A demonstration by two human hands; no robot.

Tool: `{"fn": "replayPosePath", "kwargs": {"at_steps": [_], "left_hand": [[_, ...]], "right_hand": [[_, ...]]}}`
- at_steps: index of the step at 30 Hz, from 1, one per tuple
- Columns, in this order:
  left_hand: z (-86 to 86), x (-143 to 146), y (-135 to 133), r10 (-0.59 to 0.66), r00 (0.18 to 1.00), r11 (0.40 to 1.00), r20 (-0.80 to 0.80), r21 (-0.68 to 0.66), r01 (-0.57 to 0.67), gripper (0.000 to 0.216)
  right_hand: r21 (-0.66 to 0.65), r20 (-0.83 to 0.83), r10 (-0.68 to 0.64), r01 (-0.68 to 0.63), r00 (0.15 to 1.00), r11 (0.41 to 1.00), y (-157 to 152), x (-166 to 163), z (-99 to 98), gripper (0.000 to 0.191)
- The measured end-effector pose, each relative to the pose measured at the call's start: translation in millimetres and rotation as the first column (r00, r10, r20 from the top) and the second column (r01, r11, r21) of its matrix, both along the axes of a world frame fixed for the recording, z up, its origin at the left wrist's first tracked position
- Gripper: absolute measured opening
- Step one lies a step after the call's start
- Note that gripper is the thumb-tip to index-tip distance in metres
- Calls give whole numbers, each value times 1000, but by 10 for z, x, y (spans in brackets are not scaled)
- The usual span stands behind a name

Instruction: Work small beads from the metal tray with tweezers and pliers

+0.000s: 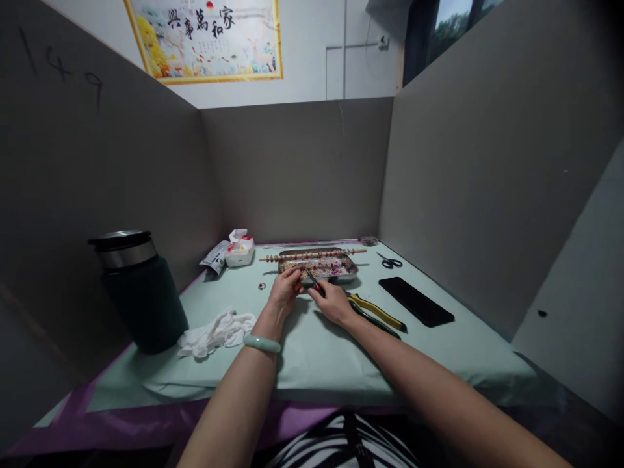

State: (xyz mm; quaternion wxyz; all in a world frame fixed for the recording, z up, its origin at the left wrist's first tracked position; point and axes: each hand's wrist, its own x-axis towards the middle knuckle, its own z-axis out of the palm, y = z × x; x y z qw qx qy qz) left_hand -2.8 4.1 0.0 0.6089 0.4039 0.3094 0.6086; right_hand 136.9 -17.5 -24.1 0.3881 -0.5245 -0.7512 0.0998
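At the near edge of the metal tray (pixel 354 275) of small beads, my left hand (pixel 286 290) is pinched shut. What its fingertips hold is too small to make out. My right hand (pixel 335 303) grips a slim pointed tool with a red and black handle (pixel 318 286), its metal tip angled toward my left fingertips. Across the tray lies a wooden stick (pixel 316 255) with several small rings threaded along it. A single small ring (pixel 262 286) rests on the cloth left of my left hand. Yellow and dark-green pliers (pixel 377 312) lie beside my right hand.
Black scissors (pixel 390 262) and a black phone (pixel 416 301) are on the right. On the left stand a dark-green flask (pixel 143 299) and a tissue pack (pixel 240 250), with crumpled white cloth (pixel 217 333) near the flask. Grey partitions (pixel 297 169) enclose the table on three sides.
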Motion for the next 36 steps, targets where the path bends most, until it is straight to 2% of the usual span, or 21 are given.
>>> {"fn": "replayPosePath", "kwargs": {"at_steps": [6, 17, 36], "left_hand": [[-19, 8, -1, 30, 999, 999, -26, 46, -29, 34], [-54, 40, 13, 89, 990, 991, -109, 105, -77, 32], [-78, 51, 38, -21, 994, 995, -107, 98, 31, 32]], "right_hand": [[10, 22, -7, 6, 1000, 1000, 16, -1, -21, 30], [9, 46, -44, 44, 998, 999, 67, -10, -76, 29], [2, 90, -61, 61, 994, 998, 68, -19, -72, 29]]}}
